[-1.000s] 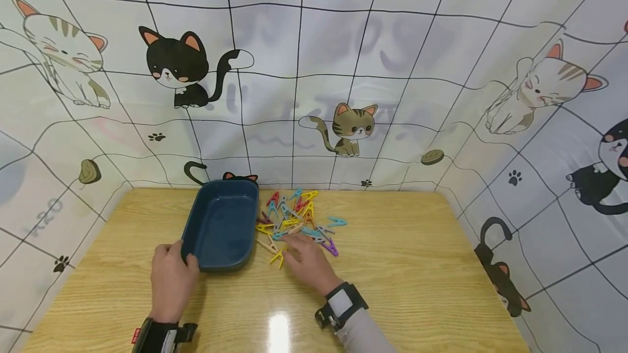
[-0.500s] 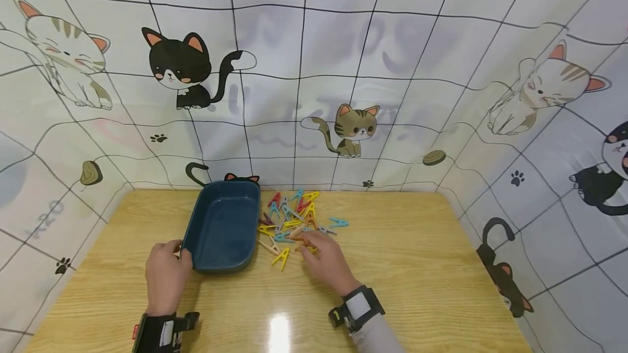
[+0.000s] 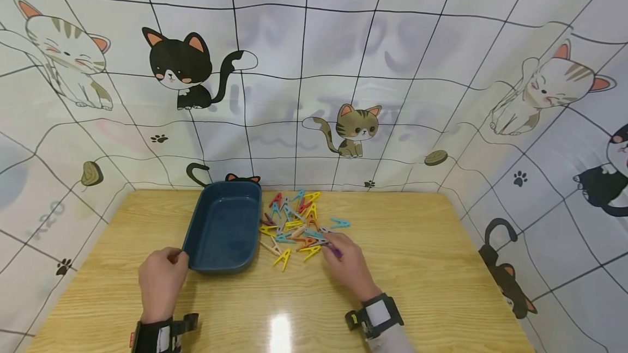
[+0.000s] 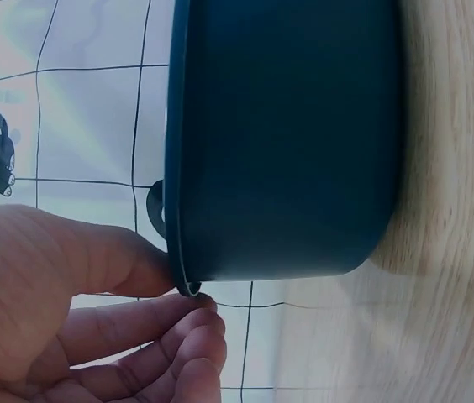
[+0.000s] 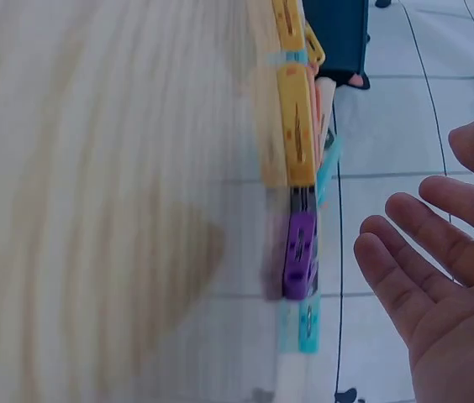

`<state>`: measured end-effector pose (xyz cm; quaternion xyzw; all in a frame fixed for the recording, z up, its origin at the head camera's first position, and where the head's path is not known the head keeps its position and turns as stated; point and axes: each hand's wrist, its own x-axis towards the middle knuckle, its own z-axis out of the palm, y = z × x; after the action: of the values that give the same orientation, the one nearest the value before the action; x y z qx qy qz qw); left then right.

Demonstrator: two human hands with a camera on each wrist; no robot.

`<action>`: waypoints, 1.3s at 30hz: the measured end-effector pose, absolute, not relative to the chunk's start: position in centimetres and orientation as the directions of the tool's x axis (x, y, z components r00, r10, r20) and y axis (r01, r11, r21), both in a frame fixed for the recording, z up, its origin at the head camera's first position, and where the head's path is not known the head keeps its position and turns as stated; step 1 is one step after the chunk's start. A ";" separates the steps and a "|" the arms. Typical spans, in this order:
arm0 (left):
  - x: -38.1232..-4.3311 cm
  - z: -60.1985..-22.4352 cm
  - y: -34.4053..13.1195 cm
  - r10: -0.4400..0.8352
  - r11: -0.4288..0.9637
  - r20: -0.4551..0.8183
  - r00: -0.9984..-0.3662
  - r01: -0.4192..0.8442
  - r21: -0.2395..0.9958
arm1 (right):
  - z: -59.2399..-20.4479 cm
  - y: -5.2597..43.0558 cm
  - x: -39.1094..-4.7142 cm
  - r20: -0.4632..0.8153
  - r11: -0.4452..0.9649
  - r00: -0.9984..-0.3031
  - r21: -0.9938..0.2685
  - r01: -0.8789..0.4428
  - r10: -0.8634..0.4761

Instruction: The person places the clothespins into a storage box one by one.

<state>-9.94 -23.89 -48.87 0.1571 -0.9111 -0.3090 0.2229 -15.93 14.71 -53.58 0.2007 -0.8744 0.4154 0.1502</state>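
Just now the right hand has drawn away to the right across the near edge of the pegs (image 3: 294,224), which lie heaped at the centre of the head view. Its move leaves a yellow peg (image 3: 314,250) and an orange peg (image 3: 306,242) uncovered at the heap's lower edge. The fingertips are now at the purple peg (image 3: 335,250), at the heap's lower right. I would judge that this is handling within the heap: the pegs in sight all lie on the tabletop (image 3: 417,255), to the right of the tray (image 3: 225,233).

The right hand (image 3: 347,266) looks relaxed, with fingers loosely bent and nothing visible in their grasp. The right wrist view is blurred around the pegs, so I cannot tell whether a finger touches the purple one.

The tray stands left of centre, its right side just beside the heap. The left hand (image 3: 162,282), at lower left, pinches the rim at the tray's near left corner, thumb on one side and fingers on the other.

Half a second ago the right hand covered the purple peg and sat farther left, against the orange one. The tray has hardly shifted, nor has the light blue peg (image 3: 340,223) lying apart at the heap's right. The left hand keeps its corner, a touch lower in the frame. Behind it all, the cat-printed cloth (image 3: 275,97) fills the upper half.
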 end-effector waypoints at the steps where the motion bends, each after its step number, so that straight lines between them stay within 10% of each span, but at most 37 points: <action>1: -9.9 -48.8 -23.9 -0.426 0.759 0.302 -0.853 -0.156 0.633 | -53.7 14.9 -16.0 0.440 0.580 -0.871 -0.658 -0.480 -0.221; 39: -10.0 -48.7 -24.0 -0.451 0.736 0.234 -0.862 -0.210 0.644 | -51.9 18.1 -19.7 0.254 0.761 -0.943 -0.562 -0.323 -0.213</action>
<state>-10.04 -24.05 -48.67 0.1811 -0.9118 -0.3153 0.1907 -19.75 18.09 -51.94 0.1436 -0.9343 0.3142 0.0875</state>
